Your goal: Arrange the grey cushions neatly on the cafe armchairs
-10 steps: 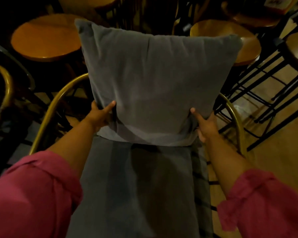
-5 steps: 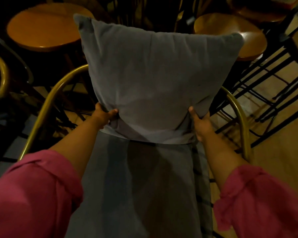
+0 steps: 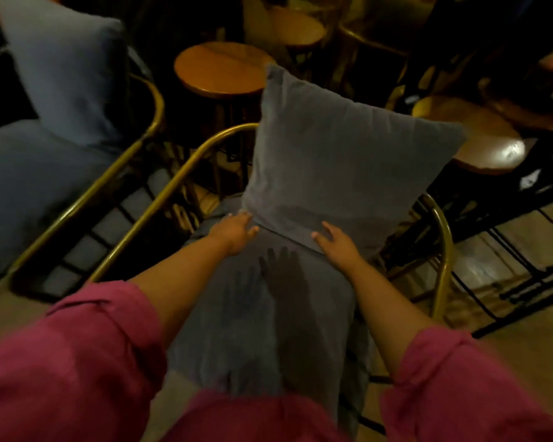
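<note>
Armchair [image 3: 186, 173] in front, brass frame curving past both sets of fingers; seat cushion [image 3: 268, 314] lies under the palms; back cushion [image 3: 342, 161] now stands propped upright just beyond the fingertips, tilted slightly right; 1 s ago both hands gripped its lower corners, now left hand [image 3: 235, 232] and right hand [image 3: 336, 244] are released, fingers spread flat at its bottom edge; judged: this chair is nearly done; 2nd armchair [image 3: 154, 100], far left of the fingers, already carries its cushions.
</note>
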